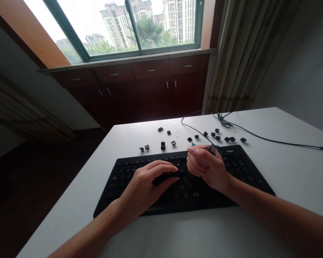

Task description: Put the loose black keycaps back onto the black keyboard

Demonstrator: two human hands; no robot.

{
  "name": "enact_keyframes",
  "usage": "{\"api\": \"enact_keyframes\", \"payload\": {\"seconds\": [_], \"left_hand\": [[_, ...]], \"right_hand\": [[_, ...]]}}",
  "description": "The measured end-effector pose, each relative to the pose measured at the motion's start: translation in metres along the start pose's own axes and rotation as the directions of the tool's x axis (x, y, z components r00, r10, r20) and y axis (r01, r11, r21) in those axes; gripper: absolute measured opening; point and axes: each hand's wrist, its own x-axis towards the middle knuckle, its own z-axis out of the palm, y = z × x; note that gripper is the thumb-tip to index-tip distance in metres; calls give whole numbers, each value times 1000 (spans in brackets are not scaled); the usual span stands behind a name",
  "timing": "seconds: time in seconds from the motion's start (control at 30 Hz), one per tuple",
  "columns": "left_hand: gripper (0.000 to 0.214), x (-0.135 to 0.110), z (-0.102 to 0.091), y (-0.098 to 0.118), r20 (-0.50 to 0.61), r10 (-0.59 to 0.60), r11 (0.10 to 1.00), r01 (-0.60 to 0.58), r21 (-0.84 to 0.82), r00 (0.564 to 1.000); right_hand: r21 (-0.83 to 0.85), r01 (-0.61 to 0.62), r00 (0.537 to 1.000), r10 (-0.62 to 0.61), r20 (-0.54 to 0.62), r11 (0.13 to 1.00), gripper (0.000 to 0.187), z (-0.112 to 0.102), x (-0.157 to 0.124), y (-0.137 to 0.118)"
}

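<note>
A black keyboard (161, 211) lies across the white table, with bare spots in its middle where keycaps are off. My left hand (148, 179) rests over the left-middle keys, thumb and index finger curved with a gap between their tips, and nothing shows in that gap. My right hand (208, 166) is closed in a fist above the keyboard's right-middle part. Out of its top pokes a small item (211, 149) with shiny brownish and blue bits; the fingers hide most of it. Several loose black keycaps (163, 146) are scattered beyond the keyboard.
More keycaps (232, 139) lie at the right, behind the keyboard. A black cable (261, 136) runs in a tangle over the back of the white table (293, 172). Past the table stand dark red cabinets (150, 93) under a window, with a curtain (231, 71) beside them.
</note>
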Motion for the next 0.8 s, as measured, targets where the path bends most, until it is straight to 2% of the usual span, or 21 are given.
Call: {"api": "enact_keyframes", "payload": {"seconds": [0.2,0.37,0.47,0.53,0.57,0.6,0.67,0.7,0.73,0.77,0.8], "left_hand": [[19,-1,0,0,15,-16,999,15,38,1000],[18,0,-2,1,14,-30,999,30,-24,999],[18,0,-2,3,-20,-16,999,15,-51,1000],[19,1,-1,4,-34,2,998,-4,-63,999],[20,0,-1,5,-38,13,998,-16,-68,999],[21,0,-1,6,-46,27,997,-30,-70,999],[24,0,-1,7,-71,52,996,-57,-61,996],[25,0,-1,7,-91,63,996,-68,-54,994],[26,0,-1,7,-113,69,996,-75,-46,991],[26,0,-2,8,-133,70,996,-76,-39,989],[26,0,-2,8,-153,62,997,-69,-36,986]], "right_hand": [[27,4,998,-2,-61,1000,51,-3,1,-6],[24,29,987,-24,-159,999,52,-7,7,-11],[-72,40,984,-52,-172,997,50,-9,8,-11],[-241,67,985,-102,-137,968,44,-10,5,-12],[-380,106,984,-152,-94,919,38,-10,3,-12],[-538,174,976,-218,-17,825,32,-11,1,-12],[-773,378,917,-323,236,510,16,-11,-4,-10],[-812,466,873,-330,359,351,9,-12,-6,-8],[-819,523,839,-317,443,238,5,-12,-8,-5],[-821,543,824,-299,481,178,7,-12,-10,-2],[-830,535,830,-281,482,158,11,-11,-10,0]]}}
